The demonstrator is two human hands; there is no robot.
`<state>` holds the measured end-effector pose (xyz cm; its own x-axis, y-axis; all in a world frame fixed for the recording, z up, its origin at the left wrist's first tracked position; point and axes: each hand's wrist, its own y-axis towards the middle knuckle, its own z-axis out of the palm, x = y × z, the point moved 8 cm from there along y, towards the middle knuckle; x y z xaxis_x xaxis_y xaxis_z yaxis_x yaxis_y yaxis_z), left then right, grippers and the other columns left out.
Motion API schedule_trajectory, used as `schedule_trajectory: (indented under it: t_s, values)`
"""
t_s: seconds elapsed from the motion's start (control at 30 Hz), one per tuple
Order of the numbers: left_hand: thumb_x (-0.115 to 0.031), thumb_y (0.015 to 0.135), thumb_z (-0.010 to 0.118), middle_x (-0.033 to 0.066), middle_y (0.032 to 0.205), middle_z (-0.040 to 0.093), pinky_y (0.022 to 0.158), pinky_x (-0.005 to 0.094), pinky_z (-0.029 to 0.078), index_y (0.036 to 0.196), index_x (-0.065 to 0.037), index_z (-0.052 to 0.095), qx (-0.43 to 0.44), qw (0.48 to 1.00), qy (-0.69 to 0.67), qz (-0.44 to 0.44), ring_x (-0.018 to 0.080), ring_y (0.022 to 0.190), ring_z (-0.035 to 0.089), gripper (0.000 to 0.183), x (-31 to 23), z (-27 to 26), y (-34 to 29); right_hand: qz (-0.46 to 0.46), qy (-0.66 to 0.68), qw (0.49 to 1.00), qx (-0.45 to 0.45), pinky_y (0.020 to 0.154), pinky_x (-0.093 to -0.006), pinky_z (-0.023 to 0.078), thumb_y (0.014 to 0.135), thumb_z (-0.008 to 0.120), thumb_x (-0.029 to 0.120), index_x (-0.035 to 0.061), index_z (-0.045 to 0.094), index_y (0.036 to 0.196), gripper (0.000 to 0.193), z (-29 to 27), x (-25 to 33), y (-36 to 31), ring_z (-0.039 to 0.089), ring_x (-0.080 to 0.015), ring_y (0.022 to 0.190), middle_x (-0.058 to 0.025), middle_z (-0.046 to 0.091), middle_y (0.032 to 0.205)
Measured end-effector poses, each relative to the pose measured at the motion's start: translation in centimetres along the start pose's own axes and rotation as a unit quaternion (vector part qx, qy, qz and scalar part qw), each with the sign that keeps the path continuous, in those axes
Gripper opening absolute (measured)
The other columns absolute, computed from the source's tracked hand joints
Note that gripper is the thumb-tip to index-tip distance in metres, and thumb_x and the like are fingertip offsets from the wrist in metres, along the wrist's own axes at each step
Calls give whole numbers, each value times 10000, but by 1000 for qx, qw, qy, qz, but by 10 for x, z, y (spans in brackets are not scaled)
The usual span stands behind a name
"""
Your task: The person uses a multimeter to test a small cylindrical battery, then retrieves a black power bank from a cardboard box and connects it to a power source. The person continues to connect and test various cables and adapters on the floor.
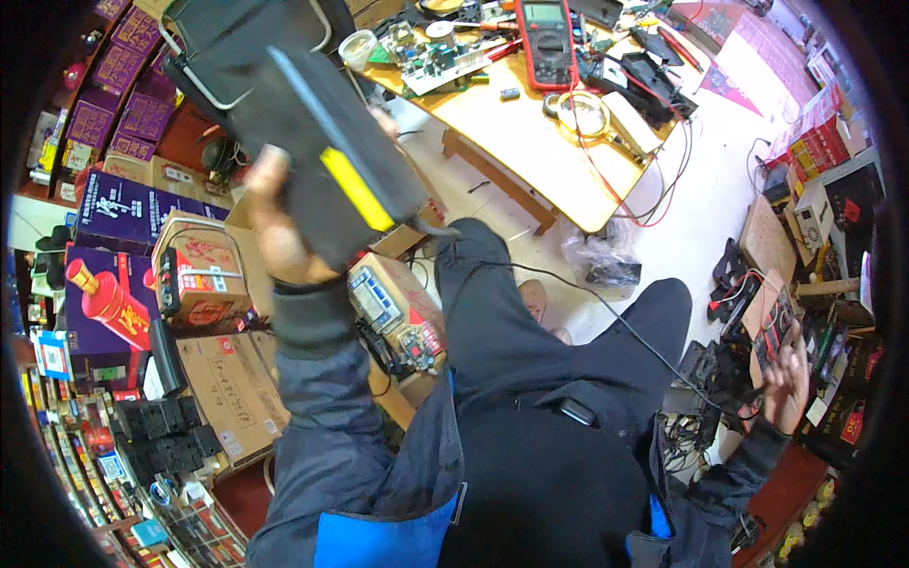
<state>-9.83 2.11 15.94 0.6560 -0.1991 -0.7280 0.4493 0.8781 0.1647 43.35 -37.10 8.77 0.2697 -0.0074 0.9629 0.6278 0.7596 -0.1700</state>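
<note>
Raised at the upper left, my left hand (275,222) is closed round the lower end of a flat black box-shaped device (327,161). A yellow strip marks its face, and a pale glare line runs along it. From its lower end a thin black cable (587,289) crosses over my lap toward my right side. Away to the right, my right hand (788,383) is lifted with fingers apart, near a heap of cables and black parts (710,374). The cable passes close to that wrist; I see nothing in the fingers.
Ahead stands a wooden table (502,161) with a red multimeter (547,43), circuit boards (440,62) and a tape roll (584,115). A black chair (204,57) with metal arms is behind the device. Cardboard boxes (227,398) crowd the left; shelves (843,350) line the right.
</note>
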Motion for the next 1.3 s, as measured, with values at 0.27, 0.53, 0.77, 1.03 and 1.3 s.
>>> schedule_trajectory:
  t_s: [0.27,0.53,0.77,1.03,1.3]
  values:
    - [-122,927,646,137,1342,643,1124,482,496,1486,-25,480,-164,976,-108,-89,312,1234,643,592,159,-57,-18,70,218,951,208,1037,-570,517,1019,631,160,54,541,1388,394,211,-57,12,643,-208,864,-54,637,1028]
    - [-202,896,701,217,1435,591,1157,505,471,1499,39,437,-113,985,-96,-88,359,1339,584,702,216,-68,-36,26,-126,929,346,927,-361,532,1120,415,430,-72,691,1198,578,303,-79,14,671,-259,1097,-231,677,1333]
    - [-433,843,854,246,1429,591,1202,655,390,1521,-21,454,-130,953,-220,-160,405,1342,574,889,282,-118,-79,-29,-213,965,151,729,-302,567,1128,408,519,-69,689,1174,653,263,-58,90,687,-188,796,-145,686,944]
    - [-550,795,843,228,1350,618,1138,560,500,1493,39,440,-93,950,-163,-251,392,1237,638,998,321,-138,-95,-154,-141,976,67,880,-309,598,937,713,48,-64,677,1203,290,262,-56,217,736,-198,954,-145,739,1055]
    - [-516,814,828,242,1374,616,1083,530,541,1497,44,446,-104,949,-147,-259,394,1231,648,962,320,-148,-98,-166,-310,935,51,741,-279,545,929,723,117,-15,697,1101,219,275,-75,277,672,-123,783,-73,727,885]
